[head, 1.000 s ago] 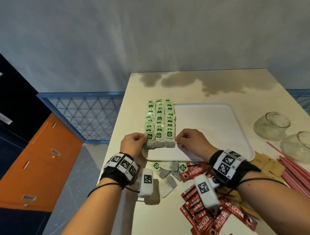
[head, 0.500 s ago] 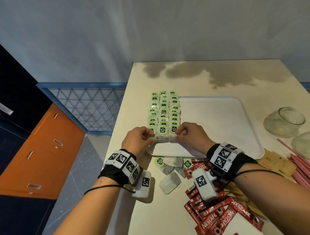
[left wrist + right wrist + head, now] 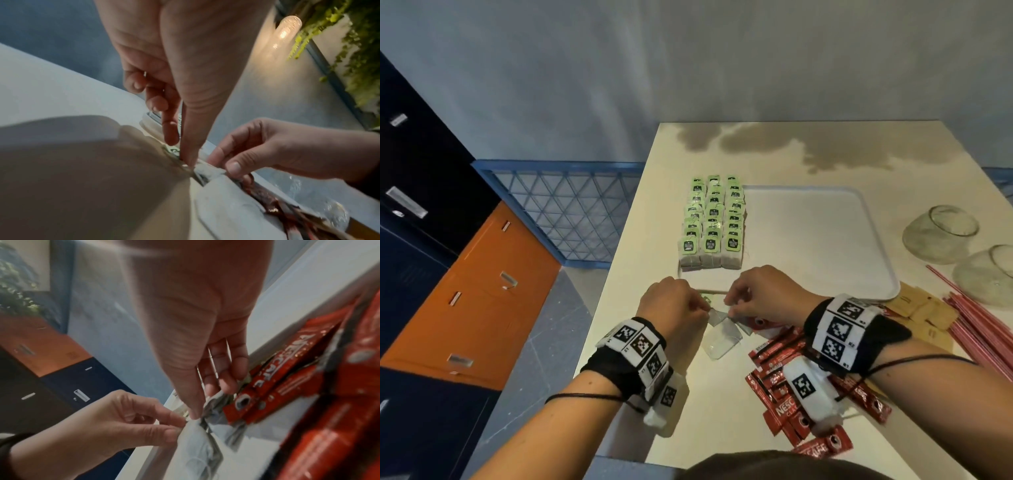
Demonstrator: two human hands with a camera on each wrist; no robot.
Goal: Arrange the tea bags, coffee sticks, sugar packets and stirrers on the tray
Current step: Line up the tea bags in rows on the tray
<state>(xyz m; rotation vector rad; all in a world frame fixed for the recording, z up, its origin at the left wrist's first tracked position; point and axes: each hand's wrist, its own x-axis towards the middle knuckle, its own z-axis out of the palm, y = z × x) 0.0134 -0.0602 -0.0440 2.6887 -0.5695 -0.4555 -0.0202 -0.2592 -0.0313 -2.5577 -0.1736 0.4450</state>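
Table (image 3: 722, 404) cream, stained at far end. White tray (image 3: 822, 240) lay beyond both grips, three rows of tea bags (image 3: 711, 226) on its left part. Red coffee sticks (image 3: 774, 363) heaped right of grips, under right wrist. Left hand (image 3: 671, 308) knuckles up, fingers curled, thumb and forefinger pinching loose tea bag (image 3: 722, 339) at near tray edge. Right hand (image 3: 763, 294) likewise curled, fingertips (image 3: 213, 386) pinching neighbouring tea bag (image 3: 216, 402) on same pile.
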